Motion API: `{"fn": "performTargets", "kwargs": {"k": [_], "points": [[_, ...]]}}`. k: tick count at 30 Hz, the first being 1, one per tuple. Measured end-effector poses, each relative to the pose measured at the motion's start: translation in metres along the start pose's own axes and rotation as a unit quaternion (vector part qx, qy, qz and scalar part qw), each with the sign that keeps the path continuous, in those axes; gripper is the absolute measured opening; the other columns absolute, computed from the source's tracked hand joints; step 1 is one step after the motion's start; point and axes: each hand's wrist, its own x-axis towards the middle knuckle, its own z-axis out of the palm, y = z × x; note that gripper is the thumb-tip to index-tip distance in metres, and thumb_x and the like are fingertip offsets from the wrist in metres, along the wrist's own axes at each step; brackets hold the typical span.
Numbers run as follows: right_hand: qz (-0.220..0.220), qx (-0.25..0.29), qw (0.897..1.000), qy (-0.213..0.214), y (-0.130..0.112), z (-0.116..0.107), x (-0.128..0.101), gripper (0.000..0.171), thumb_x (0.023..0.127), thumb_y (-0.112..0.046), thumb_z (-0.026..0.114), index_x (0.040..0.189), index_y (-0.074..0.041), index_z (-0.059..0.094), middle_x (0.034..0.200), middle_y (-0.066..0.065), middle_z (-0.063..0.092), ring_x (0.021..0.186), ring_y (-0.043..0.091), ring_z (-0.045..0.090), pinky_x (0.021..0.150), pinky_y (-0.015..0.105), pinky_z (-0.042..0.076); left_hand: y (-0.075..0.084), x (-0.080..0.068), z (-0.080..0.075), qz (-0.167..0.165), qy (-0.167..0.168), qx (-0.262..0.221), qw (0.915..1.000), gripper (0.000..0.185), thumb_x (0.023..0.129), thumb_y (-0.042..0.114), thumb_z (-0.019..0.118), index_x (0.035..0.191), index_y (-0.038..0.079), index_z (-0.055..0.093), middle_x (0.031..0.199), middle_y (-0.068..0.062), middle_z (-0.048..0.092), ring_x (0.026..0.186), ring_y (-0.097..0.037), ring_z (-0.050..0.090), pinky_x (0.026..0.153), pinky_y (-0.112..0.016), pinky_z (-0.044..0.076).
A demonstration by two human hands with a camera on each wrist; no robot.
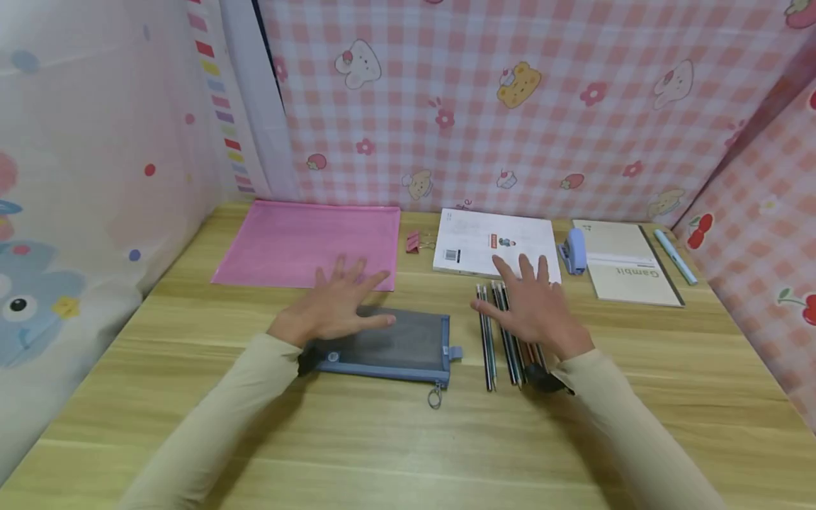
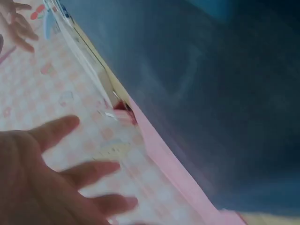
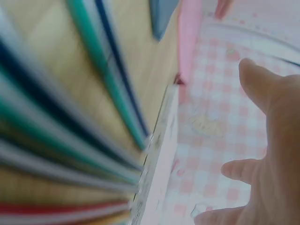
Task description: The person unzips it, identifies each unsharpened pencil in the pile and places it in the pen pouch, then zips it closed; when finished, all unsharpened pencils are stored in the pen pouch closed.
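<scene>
Both sleeved forearms reach up from the bottom edge. Left hand [image 1: 338, 301], fingers spread flat, hovers over the grey pouch [image 1: 389, 348] at centre; right hand [image 1: 535, 304], equally splayed and holding nothing, hovers over the pencils [image 1: 494, 347] just right of it.

- The pencil case [image 1: 389, 347] lay on the table [image 1: 408, 439], left of the row of pencils [image 1: 503, 340].
- The left hand [image 1: 338, 304] was above the case's left end; the right hand [image 1: 535, 308] was above the pencils.
- Behind the case lay the folder [image 1: 306, 241].
- Right of the folder, in order, lay the clip [image 1: 412, 242], booklet [image 1: 491, 241], stapler [image 1: 574, 251], notebook [image 1: 627, 273] and pen [image 1: 674, 256].
</scene>
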Motion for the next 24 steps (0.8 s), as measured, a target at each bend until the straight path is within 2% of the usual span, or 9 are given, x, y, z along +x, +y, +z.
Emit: {"fn": "performTargets", "kwargs": {"k": [4,8,13,16,20,24], "points": [[-0.039,0.046,0.998,0.018,-0.012,-0.002,-0.01,0.089,0.095,-0.067,0.05,0.161,-0.014,0.021,0.162,0.03,0.023,0.149,0.055,0.02,0.109,0.074,0.033,0.012,0.006,0.001,0.072,-0.009,-0.022,0.9971,0.082,0.093,0.067,0.051,0.159,0.024,0.029,0.168,-0.018,0.015,0.155,-0.048,0.006,0.123,-0.068,0.012],[-0.078,0.108,0.99,0.039,-0.022,-0.001,-0.021,0.078,0.097,-0.05,0.059,0.157,-0.009,0.031,0.157,0.027,0.036,0.143,0.048,0.037,0.108,0.067,0.04,0.025,0.015,0.004,0.154,-0.032,-0.046,0.9865,0.064,0.098,0.045,0.058,0.153,0.017,0.042,0.164,-0.015,0.03,0.155,-0.039,0.022,0.124,-0.06,0.022],[-0.094,0.218,0.971,0.039,-0.029,0.0,-0.036,0.058,0.097,-0.032,0.066,0.145,-0.003,0.049,0.143,0.022,0.056,0.122,0.04,0.061,0.096,0.054,0.054,0.043,0.027,0.007,0.249,-0.07,-0.083,0.9623,0.041,0.097,0.018,0.063,0.138,0.016,0.061,0.15,-0.007,0.054,0.145,-0.025,0.045,0.122,-0.046,0.034],[-0.086,0.282,0.955,0.014,-0.032,0.002,-0.047,0.046,0.097,-0.028,0.067,0.135,-0.003,0.058,0.133,0.019,0.064,0.112,0.033,0.069,0.084,0.042,0.061,0.056,0.032,0.01,0.295,-0.098,-0.08,0.9472,0.041,0.094,0.007,0.064,0.133,0.02,0.066,0.147,-0.006,0.057,0.143,-0.024,0.047,0.121,-0.043,0.035],[-0.066,0.357,0.931,-0.037,-0.033,0.006,-0.06,0.036,0.096,-0.025,0.068,0.123,-0.003,0.064,0.119,0.015,0.069,0.095,0.024,0.071,0.07,0.032,0.059,0.072,0.033,0.015,0.319,-0.13,-0.022,0.9387,0.044,0.091,0.006,0.068,0.129,0.03,0.069,0.155,-0.008,0.048,0.149,-0.029,0.037,0.125,-0.048,0.028],[-0.053,0.428,0.897,-0.098,-0.033,0.012,-0.07,0.03,0.095,-0.02,0.067,0.116,0.002,0.064,0.104,0.019,0.069,0.081,0.024,0.069,0.061,0.034,0.058,0.081,0.032,0.02,0.302,-0.141,0.013,0.9429,0.036,0.091,0.012,0.071,0.12,0.033,0.073,0.158,-0.008,0.042,0.153,-0.034,0.026,0.126,-0.053,0.021]]}}
